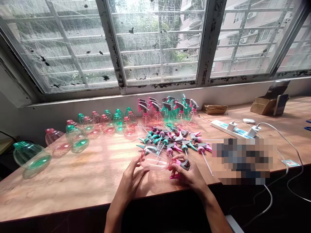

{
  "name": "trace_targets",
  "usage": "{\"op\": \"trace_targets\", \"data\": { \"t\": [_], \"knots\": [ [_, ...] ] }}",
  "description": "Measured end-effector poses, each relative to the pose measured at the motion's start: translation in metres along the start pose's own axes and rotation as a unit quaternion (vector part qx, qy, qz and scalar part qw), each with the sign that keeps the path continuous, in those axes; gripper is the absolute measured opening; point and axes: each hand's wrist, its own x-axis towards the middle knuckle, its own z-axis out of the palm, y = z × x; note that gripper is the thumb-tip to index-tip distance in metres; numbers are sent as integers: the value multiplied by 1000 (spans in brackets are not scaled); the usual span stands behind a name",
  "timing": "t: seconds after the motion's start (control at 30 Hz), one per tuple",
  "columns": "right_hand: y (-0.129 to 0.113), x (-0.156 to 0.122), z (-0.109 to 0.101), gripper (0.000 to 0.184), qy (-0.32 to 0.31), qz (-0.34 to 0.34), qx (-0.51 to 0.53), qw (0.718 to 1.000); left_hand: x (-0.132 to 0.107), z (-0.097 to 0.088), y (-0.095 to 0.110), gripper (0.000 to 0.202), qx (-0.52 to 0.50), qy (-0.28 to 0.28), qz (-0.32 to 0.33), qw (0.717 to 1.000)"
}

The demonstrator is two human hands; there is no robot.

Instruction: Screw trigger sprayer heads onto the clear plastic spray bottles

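A clear pink plastic bottle lies on its side above the table's front edge, held between both hands. My left hand cups its base, fingers curled around it. My right hand grips the pink and grey trigger sprayer head at the bottle's neck. Just behind lies a pile of loose trigger heads in pink, teal and grey, with dip tubes sticking out.
Several empty pink and green bottles stand in a row to the left on the wooden table. Finished spray bottles stand by the window sill. A power strip with cables, a cardboard box and a blurred patch lie at right.
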Motion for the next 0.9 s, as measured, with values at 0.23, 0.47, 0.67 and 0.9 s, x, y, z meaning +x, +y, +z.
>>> {"op": "trace_targets", "data": {
  "t": [0.23, 0.47, 0.67, 0.9],
  "knots": [
    [0, -3, -1, 49, -11, 50, -19, 998, -3, -2, 5, 34, -12, -14, -66, 998],
    [-4, -3, 1, 47, -15, 52, -10, 998, -3, -3, 7, 27, -23, -21, -73, 997],
    [-3, -3, 2, 48, -9, 58, -1, 998, -7, 1, 0, 35, -34, -54, -73, 995],
    [-1, -2, 1, 46, -23, 65, -11, 998, -7, -1, -4, 43, 15, -36, -35, 999]
  ]
}}
